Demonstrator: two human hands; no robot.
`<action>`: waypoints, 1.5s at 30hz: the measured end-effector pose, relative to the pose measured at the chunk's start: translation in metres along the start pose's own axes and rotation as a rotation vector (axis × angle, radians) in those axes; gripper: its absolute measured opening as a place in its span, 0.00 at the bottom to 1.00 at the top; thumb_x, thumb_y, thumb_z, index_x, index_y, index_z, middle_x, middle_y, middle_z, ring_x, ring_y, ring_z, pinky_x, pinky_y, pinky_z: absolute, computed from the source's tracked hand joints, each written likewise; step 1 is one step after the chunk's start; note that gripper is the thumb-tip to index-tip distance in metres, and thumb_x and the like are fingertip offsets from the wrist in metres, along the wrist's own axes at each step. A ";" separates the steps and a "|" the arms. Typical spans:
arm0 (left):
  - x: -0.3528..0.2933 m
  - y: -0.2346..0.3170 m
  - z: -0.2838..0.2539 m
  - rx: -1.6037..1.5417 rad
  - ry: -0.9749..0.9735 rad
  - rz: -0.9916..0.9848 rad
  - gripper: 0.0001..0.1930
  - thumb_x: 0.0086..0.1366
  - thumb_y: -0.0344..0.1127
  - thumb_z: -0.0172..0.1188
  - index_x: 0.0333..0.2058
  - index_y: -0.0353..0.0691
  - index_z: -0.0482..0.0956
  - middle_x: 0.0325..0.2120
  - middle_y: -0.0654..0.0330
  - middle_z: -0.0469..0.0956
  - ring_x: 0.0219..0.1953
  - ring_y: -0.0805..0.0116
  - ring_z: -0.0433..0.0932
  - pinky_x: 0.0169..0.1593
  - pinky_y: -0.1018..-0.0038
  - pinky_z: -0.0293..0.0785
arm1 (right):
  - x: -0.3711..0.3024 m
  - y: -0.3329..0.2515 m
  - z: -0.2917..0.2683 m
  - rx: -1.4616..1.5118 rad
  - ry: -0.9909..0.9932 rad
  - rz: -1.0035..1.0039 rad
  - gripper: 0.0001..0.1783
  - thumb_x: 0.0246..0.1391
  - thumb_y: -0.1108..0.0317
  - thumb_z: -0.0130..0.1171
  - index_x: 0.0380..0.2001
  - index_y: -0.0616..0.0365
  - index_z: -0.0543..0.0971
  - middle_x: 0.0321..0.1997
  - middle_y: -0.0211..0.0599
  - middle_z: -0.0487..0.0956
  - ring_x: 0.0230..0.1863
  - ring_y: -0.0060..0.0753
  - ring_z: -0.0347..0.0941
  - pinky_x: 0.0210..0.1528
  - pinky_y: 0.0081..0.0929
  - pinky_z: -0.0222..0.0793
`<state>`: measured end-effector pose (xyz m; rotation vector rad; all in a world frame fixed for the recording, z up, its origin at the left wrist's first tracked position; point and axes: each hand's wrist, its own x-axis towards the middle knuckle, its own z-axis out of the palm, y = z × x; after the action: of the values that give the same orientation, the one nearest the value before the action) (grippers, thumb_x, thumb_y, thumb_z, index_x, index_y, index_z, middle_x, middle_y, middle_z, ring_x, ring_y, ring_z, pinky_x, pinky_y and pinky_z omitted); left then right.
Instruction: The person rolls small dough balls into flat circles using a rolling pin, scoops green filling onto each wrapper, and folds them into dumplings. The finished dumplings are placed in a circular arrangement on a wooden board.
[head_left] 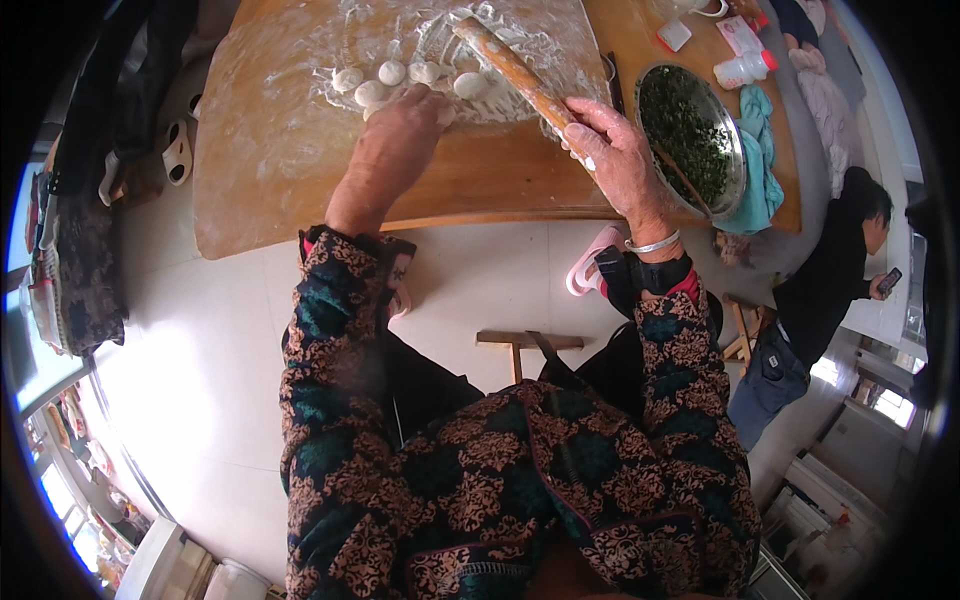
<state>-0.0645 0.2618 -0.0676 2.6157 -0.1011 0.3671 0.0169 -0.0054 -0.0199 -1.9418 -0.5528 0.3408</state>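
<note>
My left hand [398,140] reaches over a floured wooden board [290,190], its fingers curled down onto a dough ball [447,114] that is mostly hidden beneath them. Around those fingertips lie several more small white dough balls [392,72]; a separate dough ball [470,85] sits just to their right. In my right hand [615,150] is a wooden rolling pin [510,67], gripped near its near end. The pin slants away to the far left over the board, dusted with flour.
Right of the board stands a metal bowl [741,160] of chopped greens [680,125], with a wooden stick [685,185] in it. Beside it are a teal cloth [757,150] and a red-capped bottle [745,70]. A person in black [835,250] at the right holds a phone [889,280].
</note>
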 end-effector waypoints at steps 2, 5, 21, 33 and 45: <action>-0.002 0.004 0.001 -0.043 0.022 -0.036 0.11 0.63 0.28 0.58 0.44 0.39 0.81 0.44 0.53 0.79 0.51 0.51 0.76 0.50 0.57 0.77 | -0.004 0.003 -0.002 0.000 0.006 0.003 0.19 0.65 0.65 0.57 0.56 0.63 0.78 0.42 0.37 0.84 0.41 0.23 0.79 0.45 0.23 0.75; -0.014 0.012 -0.001 0.026 0.122 0.016 0.17 0.63 0.32 0.62 0.50 0.38 0.78 0.49 0.53 0.78 0.56 0.52 0.75 0.55 0.58 0.75 | -0.009 0.008 -0.003 0.055 0.002 0.031 0.19 0.65 0.66 0.57 0.55 0.63 0.78 0.43 0.36 0.84 0.41 0.23 0.79 0.45 0.23 0.75; -0.032 0.002 -0.014 -0.041 -0.008 0.232 0.18 0.70 0.40 0.58 0.55 0.42 0.79 0.58 0.51 0.76 0.61 0.51 0.73 0.64 0.61 0.68 | -0.022 0.028 0.002 -0.204 -0.105 -0.115 0.19 0.56 0.66 0.68 0.50 0.60 0.81 0.43 0.45 0.85 0.42 0.35 0.82 0.47 0.29 0.75; -0.023 0.017 -0.002 -0.056 -0.016 -0.027 0.09 0.64 0.34 0.61 0.42 0.42 0.82 0.40 0.54 0.79 0.47 0.50 0.78 0.49 0.58 0.76 | 0.011 0.039 0.021 -0.673 -0.053 -0.803 0.14 0.53 0.62 0.66 0.43 0.51 0.84 0.45 0.32 0.83 0.48 0.39 0.78 0.52 0.37 0.72; -0.019 -0.002 0.008 -0.291 0.069 0.035 0.13 0.69 0.32 0.55 0.49 0.35 0.78 0.43 0.48 0.82 0.45 0.49 0.82 0.49 0.61 0.78 | 0.082 0.046 0.096 -0.851 0.228 -0.623 0.34 0.50 0.73 0.54 0.64 0.57 0.66 0.53 0.45 0.72 0.61 0.52 0.66 0.57 0.47 0.65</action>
<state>-0.0802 0.2595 -0.0804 2.3147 -0.1647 0.4211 0.0524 0.0962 -0.1007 -2.4025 -1.2368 -0.6016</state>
